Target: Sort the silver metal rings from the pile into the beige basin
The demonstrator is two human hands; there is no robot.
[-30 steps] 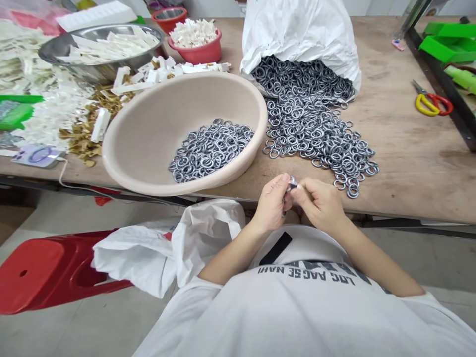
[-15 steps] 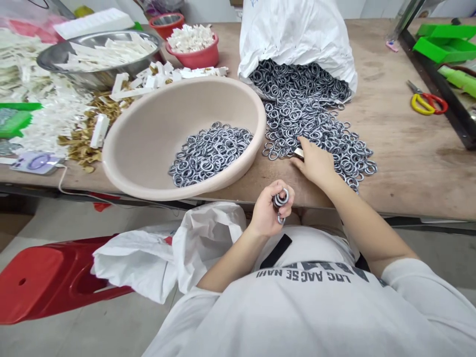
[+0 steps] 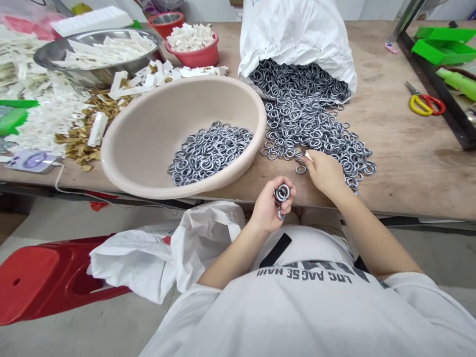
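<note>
Several grey rings (image 3: pixel 282 193) are held in my left hand (image 3: pixel 268 207), whose fingers curl round them just off the table's front edge. My right hand (image 3: pixel 324 171) is pinched at the front of a loose pile of grey rings (image 3: pixel 310 121); a small pale piece and a ring show at its fingertips. One loose ring (image 3: pixel 301 169) lies beside those fingertips. The pile spills from a white sack (image 3: pixel 297 34). To the left, a large beige basin (image 3: pixel 148 119) holds more grey rings (image 3: pixel 213 151).
Red-and-yellow scissors (image 3: pixel 426 105) and green trays (image 3: pixel 442 49) lie at the right. White parts, a steel bowl (image 3: pixel 100 74) and a red bowl (image 3: pixel 197 57) stand at the back left. A red stool (image 3: pixel 33 277) and white bags (image 3: pixel 137 258) are below.
My right hand has moved back toward me and slightly right, and its fingers have closed. A ring now lies apart from the pile near its fingertips. My left hand has turned slightly.
</note>
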